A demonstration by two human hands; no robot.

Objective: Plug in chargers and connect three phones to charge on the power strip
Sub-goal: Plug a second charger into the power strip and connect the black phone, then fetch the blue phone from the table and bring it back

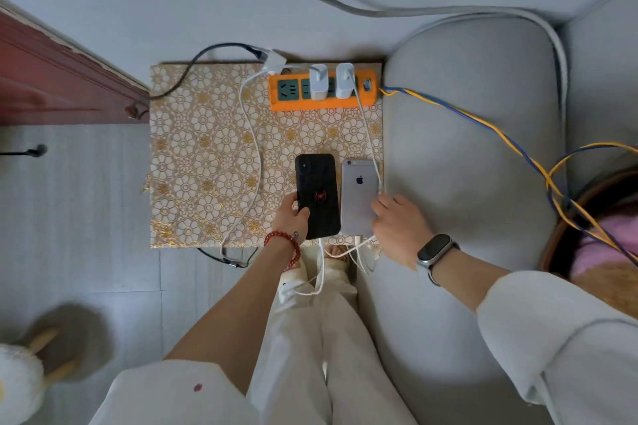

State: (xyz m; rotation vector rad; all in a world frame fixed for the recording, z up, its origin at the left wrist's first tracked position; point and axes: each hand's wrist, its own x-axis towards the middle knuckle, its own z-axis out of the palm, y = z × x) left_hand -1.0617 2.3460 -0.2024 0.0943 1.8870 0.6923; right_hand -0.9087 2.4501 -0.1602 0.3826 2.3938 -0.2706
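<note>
An orange power strip [366,102] lies at the far right of a small table with a gold floral cloth [200,155]. Two white chargers [318,82] [345,80] are plugged into it, and a third white charger [272,60] lies just behind its left end. A black phone [318,190] with a red spider mark lies face down near the front edge; my left hand [289,219] grips its lower left side. Beside it on the right lies a silver phone [359,195], with my right hand [397,228] touching its lower right edge. White cables [255,148] run from the chargers toward the phones' bottom ends.
A grey sofa [466,166] stands against the table's right side. A yellow and blue cord [483,121] crosses it from the strip. A dark cable [193,69] loops over the back left of the table. A red wooden door [51,79] is on the left.
</note>
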